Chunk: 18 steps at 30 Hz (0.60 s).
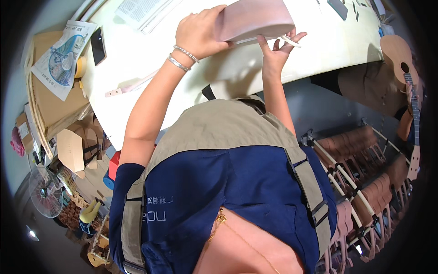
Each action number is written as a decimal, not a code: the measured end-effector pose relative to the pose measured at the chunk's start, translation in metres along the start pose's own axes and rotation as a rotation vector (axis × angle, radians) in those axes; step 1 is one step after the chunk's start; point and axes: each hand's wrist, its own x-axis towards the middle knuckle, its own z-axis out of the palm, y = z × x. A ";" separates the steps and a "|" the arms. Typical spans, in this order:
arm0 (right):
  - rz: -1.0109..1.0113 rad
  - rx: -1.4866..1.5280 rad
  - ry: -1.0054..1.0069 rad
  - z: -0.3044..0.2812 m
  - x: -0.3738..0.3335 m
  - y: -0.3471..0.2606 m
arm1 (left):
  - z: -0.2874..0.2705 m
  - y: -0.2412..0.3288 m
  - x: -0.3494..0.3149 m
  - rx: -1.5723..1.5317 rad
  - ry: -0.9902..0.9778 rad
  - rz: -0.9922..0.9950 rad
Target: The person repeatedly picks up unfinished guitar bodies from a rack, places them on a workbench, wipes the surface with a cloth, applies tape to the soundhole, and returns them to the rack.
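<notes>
An unvarnished, pinkish-brown ukulele body [255, 20] stands tilted on its side at the top of the view, over the white table. My left hand [198, 29] grips its left end, fingers over the top and thumb along the lower edge. A slim wooden neck [130, 87] with peg holes lies in line with the body; my left forearm covers where they would meet. Under the body's right end is my right hand [276, 57], its thumb tip by the lower edge and its fingers partly spread. A thin white strip [293, 42] runs between those fingers.
On the white table [328, 50] lie a phone [98, 45], printed sheets [141, 13] and small dark pieces. A finished-looking ukulele [401, 59] is at the right, above racks of instrument bodies [351, 146]. Cardboard [70, 148] and a fan [44, 192] are at the left.
</notes>
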 end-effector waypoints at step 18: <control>-0.226 0.605 -0.652 0.067 -0.038 -0.193 | -0.181 -0.012 -0.121 -0.677 1.109 0.241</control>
